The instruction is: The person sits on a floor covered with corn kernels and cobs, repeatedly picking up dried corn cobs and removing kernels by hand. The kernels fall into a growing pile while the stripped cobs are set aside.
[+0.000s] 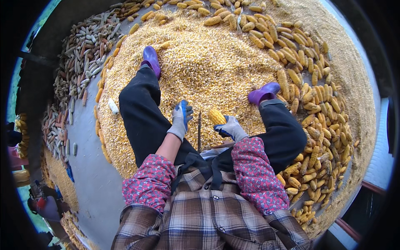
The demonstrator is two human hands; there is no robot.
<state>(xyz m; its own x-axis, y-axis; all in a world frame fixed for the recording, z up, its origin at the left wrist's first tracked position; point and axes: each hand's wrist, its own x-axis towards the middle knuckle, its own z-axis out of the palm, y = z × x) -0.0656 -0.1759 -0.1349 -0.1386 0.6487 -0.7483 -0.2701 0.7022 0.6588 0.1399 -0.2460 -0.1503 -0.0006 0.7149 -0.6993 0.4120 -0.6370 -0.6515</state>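
Observation:
My right hand (232, 127), in a grey and blue work glove, grips an ear of yellow corn (216, 116) by its near end. The ear's kernels are largely in place, and its far end points up and left. My left hand (182, 118) wears a matching glove and holds nothing, its fingers apart and slightly bent. Between the two hands stands a narrow, dark strip like a metal blade (199, 131); its lower end is hidden near my lap. Loose corn kernels (193, 62) lie in a broad heap between my legs and under both hands.
Many unshelled ears (322, 125) are piled along the right. Stripped cobs (84, 59) lie on the concrete floor (93, 187) at left; one white cob (113, 106) rests beside my left knee. Purple boots (151, 61) stand in the kernels. Another person (47, 206) is at lower left.

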